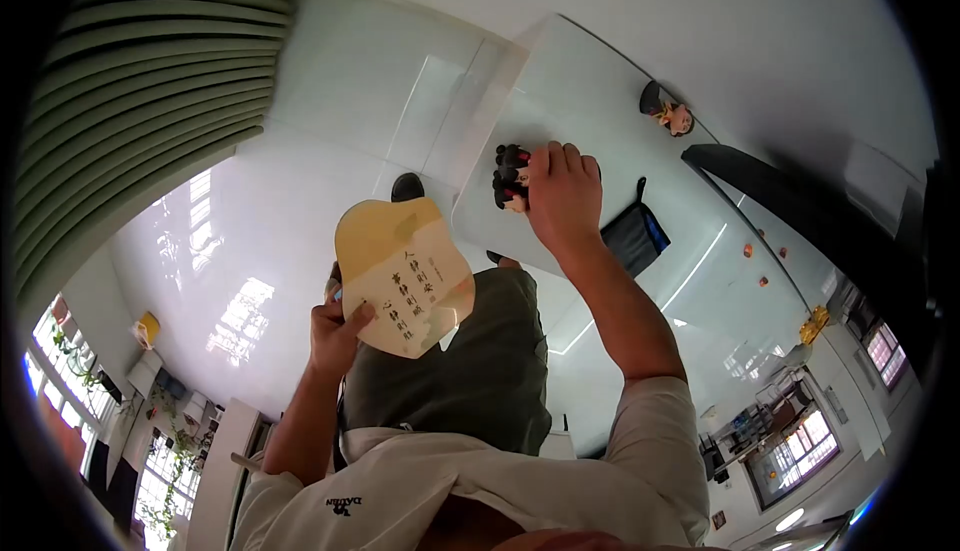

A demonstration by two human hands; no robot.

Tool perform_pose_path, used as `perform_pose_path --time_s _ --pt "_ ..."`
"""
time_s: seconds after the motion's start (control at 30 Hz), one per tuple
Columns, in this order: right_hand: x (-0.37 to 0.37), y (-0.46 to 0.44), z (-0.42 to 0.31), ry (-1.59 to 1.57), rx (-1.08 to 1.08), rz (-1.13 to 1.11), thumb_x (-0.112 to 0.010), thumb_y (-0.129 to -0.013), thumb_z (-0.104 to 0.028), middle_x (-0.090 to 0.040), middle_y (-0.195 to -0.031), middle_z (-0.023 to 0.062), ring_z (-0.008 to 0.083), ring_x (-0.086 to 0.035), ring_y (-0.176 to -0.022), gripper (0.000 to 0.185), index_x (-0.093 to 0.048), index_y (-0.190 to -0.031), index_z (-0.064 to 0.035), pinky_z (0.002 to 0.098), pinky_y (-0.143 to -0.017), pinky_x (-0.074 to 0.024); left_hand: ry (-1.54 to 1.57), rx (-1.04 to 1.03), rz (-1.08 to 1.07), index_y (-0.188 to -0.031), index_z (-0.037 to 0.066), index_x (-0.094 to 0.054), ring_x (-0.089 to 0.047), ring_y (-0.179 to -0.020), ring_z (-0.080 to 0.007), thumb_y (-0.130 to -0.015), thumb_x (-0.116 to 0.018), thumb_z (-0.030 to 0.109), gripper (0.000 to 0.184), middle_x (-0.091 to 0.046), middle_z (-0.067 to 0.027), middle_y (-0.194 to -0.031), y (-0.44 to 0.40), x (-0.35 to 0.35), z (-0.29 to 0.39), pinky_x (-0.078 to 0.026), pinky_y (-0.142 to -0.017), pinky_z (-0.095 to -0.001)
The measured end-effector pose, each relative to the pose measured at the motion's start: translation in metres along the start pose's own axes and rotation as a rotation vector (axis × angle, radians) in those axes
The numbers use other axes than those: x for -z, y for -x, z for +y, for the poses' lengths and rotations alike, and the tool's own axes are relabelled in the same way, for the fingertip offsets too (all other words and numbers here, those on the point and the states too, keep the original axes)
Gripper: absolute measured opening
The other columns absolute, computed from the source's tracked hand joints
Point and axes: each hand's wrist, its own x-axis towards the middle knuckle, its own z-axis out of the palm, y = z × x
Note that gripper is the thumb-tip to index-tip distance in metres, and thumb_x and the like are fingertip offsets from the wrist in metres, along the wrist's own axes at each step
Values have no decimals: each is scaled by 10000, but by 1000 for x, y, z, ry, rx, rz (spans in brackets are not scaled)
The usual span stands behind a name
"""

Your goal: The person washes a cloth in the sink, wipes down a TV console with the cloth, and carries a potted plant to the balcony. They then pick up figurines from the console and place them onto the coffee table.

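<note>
My left hand (338,331) is closed on the lower left edge of a cream hand fan (405,276), thumb on its face. Dark vertical characters run across the fan, and it is held above my lap. Over the white table (560,81), my right hand (566,191) is closed around small figurines (512,179) with black hair buns and red hair ties. Their heads stick out to the left of my fingers, while the bodies are mostly hidden by the hand. Whether they touch the tabletop I cannot tell.
A black pouch (633,239) with a strap lies right of my right forearm. Farther back stands another figurine (667,111) near a dark monitor-like object (790,211). Small orange ornaments (748,250) and a gold ornament (813,325) sit at the right. Green curtains (170,61) hang at the left.
</note>
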Motion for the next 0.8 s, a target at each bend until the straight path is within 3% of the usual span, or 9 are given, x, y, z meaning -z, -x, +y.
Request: perform_pose_path --time_s 0.17,0.27,0.4,0.57,0.67,0.7,0.8 --pt "-22 -3 2 -83 -7 -88 -767 -678 -155 -614 -1000 137 297 -582 -963 426 -529 -1012 -40 402 -809 -430 82 46 50 -851 -77 -714 -563 -939 -142 -835 -715 37 115 -644 -77 -977 1 -1 6 -455 -844 -293" --pt "-26 1 -1 -299 -81 -106 -851 -568 -161 -622 -946 93 290 -608 -895 575 -509 -1017 -47 410 -821 -439 31 18 26 -855 -78 -714 -562 -933 -142 -838 -712 42 121 -647 -76 -956 -2 4 2 -456 -846 -291" --pt "-31 7 2 -404 -84 -8 -843 -576 -183 -639 -905 89 307 -625 -854 627 -498 -1087 -71 417 -830 -466 16 59 27 -859 -77 -714 -556 -949 -140 -846 -702 41 120 -649 -75 -942 -2 5 4 -455 -847 -288" --pt "-38 19 4 -413 -293 -211 -831 -595 -193 -661 -907 125 339 -649 -808 693 -474 -1181 -95 424 -763 -523 78 51 38 -847 -72 -712 -545 -979 -143 -843 -717 55 127 -630 -78 -1001 -1 -2 11 -443 -861 -297" --pt "-38 20 18 -459 -279 -76 -835 -595 -185 -663 -900 128 357 -658 -807 694 -477 -1183 -97 428 -725 -540 51 34 2 -863 -101 -693 -562 -1049 -191 -842 -677 3 107 -582 -116 -1157 -3 3 7 -461 -891 -320" --pt "-30 18 21 -436 -372 -156 -836 -594 -167 -675 -936 130 355 -669 -861 712 -455 -1189 -85 430 -772 -545 30 31 -20 -872 -116 -684 -572 -1083 -214 -843 -655 -24 101 -560 -133 -1229 -4 6 5 -471 -906 -332" --pt "-28 24 39 -581 -563 -161 -845 -588 -153 -690 -952 136 348 -683 -879 751 -427 -1206 -67 425 -785 -552 10 26 -21 -877 -113 -684 -571 -1083 -212 -844 -660 -17 104 -560 -133 -1229 -5 7 2 -469 -908 -329"
